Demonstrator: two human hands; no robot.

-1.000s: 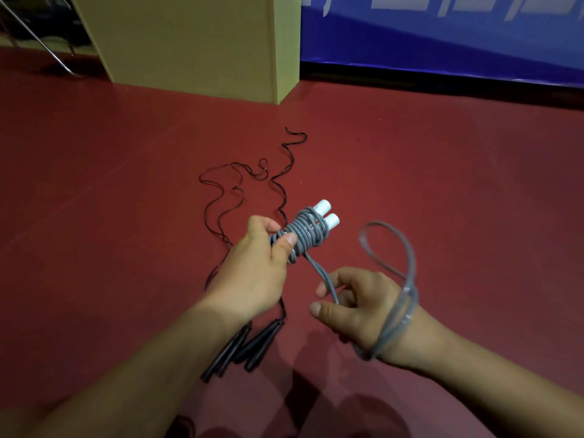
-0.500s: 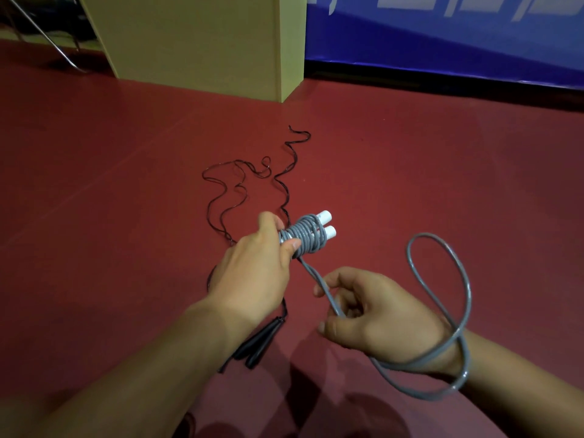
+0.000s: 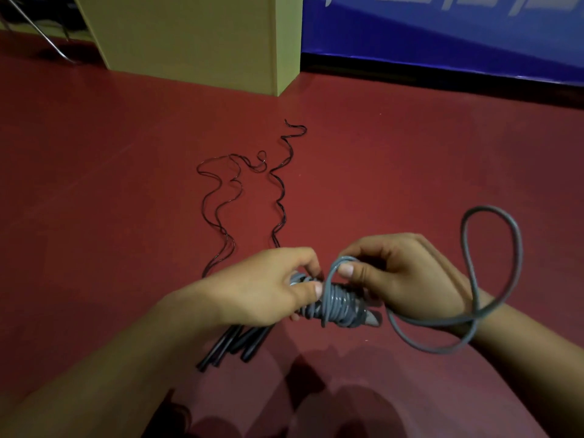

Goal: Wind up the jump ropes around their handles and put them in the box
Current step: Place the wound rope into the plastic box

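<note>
Change: Your right hand (image 3: 401, 276) has come up from below the bundle and now sits over its far end, carrying the rope across the coil; half a second ago it hung lower and apart from it. The white handle tips that showed then are now covered.

Left hand: Your left hand (image 3: 268, 289) grips the near end of the wound bundle (image 3: 335, 306), fingers and thumb curled round it.

Right hand: Thumb and fingers pinch the grey rope (image 3: 474, 273) just above the coil, laying on a fresh turn.

Grey rope: Most of it is wrapped tightly round its paired handles, held between your hands above the red floor (image 3: 94, 184). One slack loop trails past your right wrist and stands up to the right.

Black ropes: Thin black ropes (image 3: 227, 197) lie unwound in wavy lines on the floor ahead, their black handles (image 3: 234, 343) beneath your left forearm.

Box: The tan box (image 3: 196, 36) stands upright ahead of you, well apart from the bundle.

Risk: The slack loop lies against your right wrist and could snag there, jerking the turn loose. If your left grip eases, the stiff coil may spring open. The free end looks unsecured, so the bundle could unwind when it is dropped in.
</note>
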